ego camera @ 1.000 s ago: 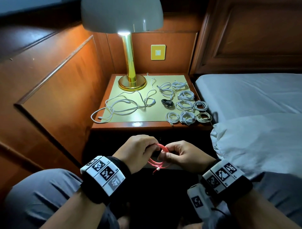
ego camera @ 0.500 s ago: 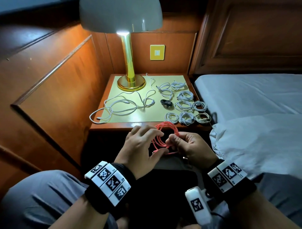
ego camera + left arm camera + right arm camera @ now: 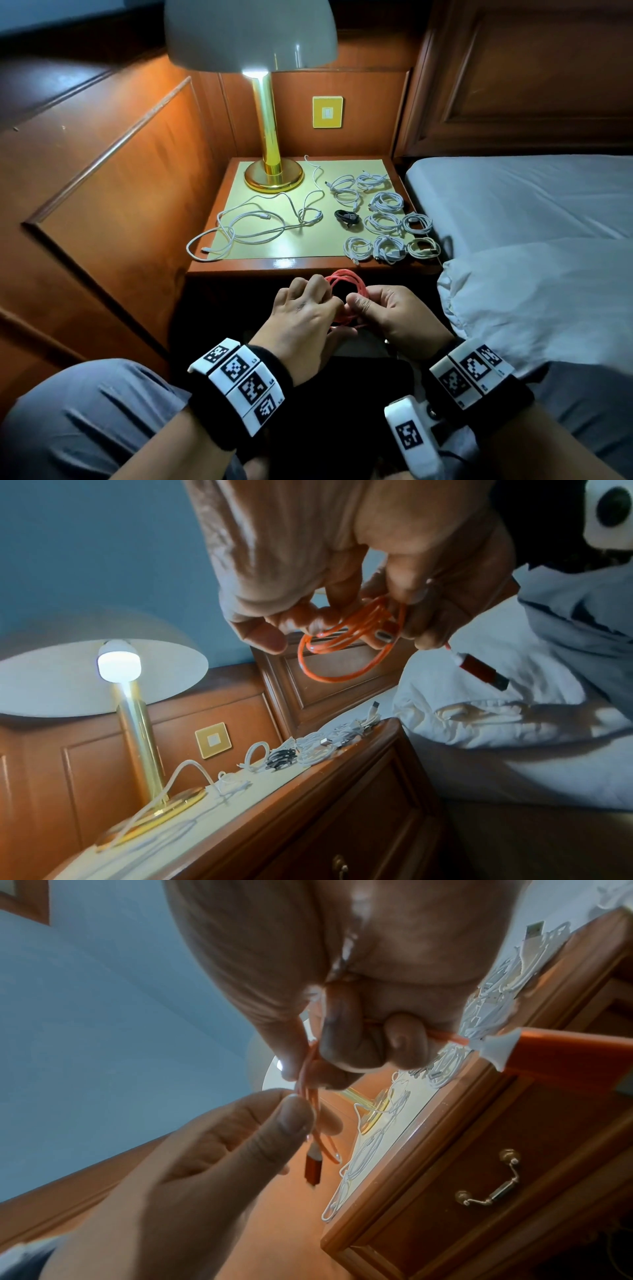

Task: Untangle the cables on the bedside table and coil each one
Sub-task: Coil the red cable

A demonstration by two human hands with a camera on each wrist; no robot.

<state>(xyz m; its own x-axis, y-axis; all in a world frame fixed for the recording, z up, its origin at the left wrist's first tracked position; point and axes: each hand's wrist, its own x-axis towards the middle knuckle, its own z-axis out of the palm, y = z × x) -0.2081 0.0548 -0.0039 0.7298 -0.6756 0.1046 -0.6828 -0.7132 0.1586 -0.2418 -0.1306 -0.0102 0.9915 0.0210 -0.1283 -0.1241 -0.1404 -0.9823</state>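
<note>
We find the red cable (image 3: 346,284) held in the air just in front of the bedside table (image 3: 294,265), not on it, wound into a small coil of several loops. Both hands are clamped on it: the left hand (image 3: 305,318) has its fingers curled round the near-left side of the coil, and the right hand (image 3: 394,315) pinches the bundled strands between thumb and fingers. In the left wrist view one red plug (image 3: 481,673) hangs free below the right hand; the right wrist view shows a second plug end (image 3: 312,1167) dangling under the left thumb.

We judge the cable to be light, limp and somewhat springy (the loops fan apart where no finger bears on them), with a smooth jacket that may slip under a loose pinch. The best hold, in our view, is across all strands at one point of the coil, not on the plugs, whose joints are the part most easily strained.

On the table, several white coiled cables (image 3: 387,224) and one black coil (image 3: 346,216) lie at the right. The loose white cables (image 3: 253,226) near the lamp (image 3: 272,171) remain tangled and uncoiled.
</note>
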